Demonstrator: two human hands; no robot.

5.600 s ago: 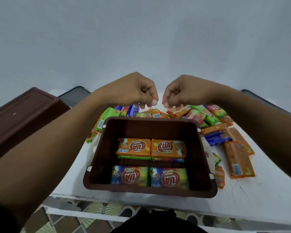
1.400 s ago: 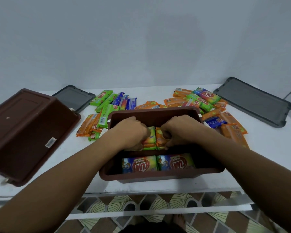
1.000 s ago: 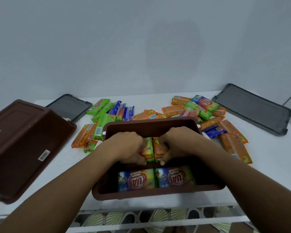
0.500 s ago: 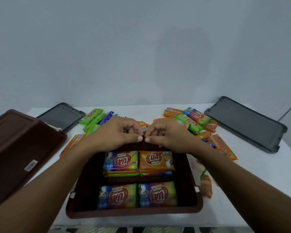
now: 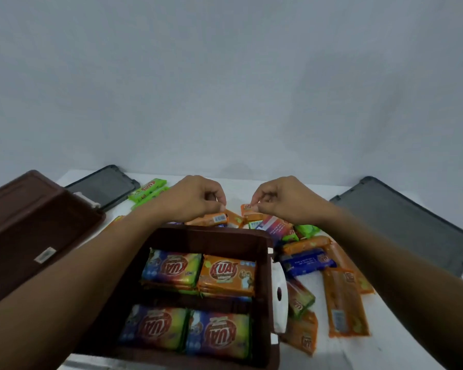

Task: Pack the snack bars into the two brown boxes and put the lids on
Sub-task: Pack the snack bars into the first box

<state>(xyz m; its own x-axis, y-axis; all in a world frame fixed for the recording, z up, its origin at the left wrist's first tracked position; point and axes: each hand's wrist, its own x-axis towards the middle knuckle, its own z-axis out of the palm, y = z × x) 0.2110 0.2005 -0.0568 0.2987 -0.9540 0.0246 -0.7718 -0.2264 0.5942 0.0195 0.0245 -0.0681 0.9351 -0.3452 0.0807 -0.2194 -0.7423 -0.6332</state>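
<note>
A plain pale wall (image 5: pixel 225 76) rises behind a white table (image 5: pixel 393 343). At the table's near edge, about the middle, stands the open brown box (image 5: pixel 211 243), a white clip (image 5: pixel 280 297) hanging on its right side. Inside lie four stacks of KUAT snack bars (image 5: pixel 171 268), two along the far side and two along the near side, flat and close together. The second brown box (image 5: pixel 30 231) lies bottom-up at the left edge. One dark grey lid (image 5: pixel 104 186) lies at the far left corner, the other dark grey lid (image 5: pixel 406 225) toward the far right edge. Loose snack bars (image 5: pixel 342 303) are scattered beyond the open box and along its right side, several overlapping.

Both hands reach past the box's far rim over that pile. The left hand (image 5: pixel 193 201) has its fingers curled down, pinching an orange bar (image 5: pixel 215 218) with a barcode. The right hand (image 5: pixel 281 198) pinches the end of another orange bar (image 5: pixel 247 208) between thumb and forefinger.
</note>
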